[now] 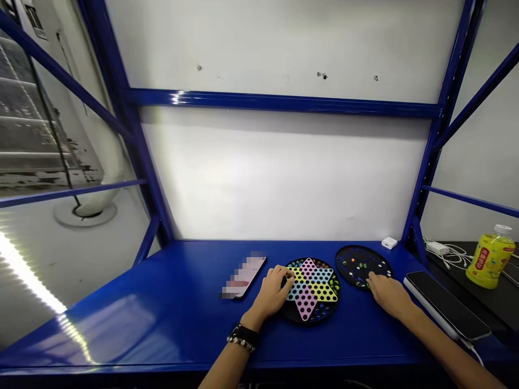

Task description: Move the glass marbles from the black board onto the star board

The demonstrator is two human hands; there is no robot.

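A round black Chinese checkers board (312, 290) with a pink, yellow and blue star lies on the blue shelf (174, 302). My left hand (274, 292) rests at the board's left rim, fingers curled against it. A second round black tray (363, 266) with several small coloured marbles sits to the right. My right hand (386, 294) lies at that tray's near edge, its fingers bent down onto the rim; what they touch is too small to make out. A dark watch and a bead bracelet are on my left wrist.
A phone (244, 277) lies left of the board. A dark phone on a white power bank (446, 309) lies at the right edge. A small white box (389, 242) sits at the back. A yellow bottle (490, 256) and white cables (446, 250) are on the black surface beyond the blue uprights.
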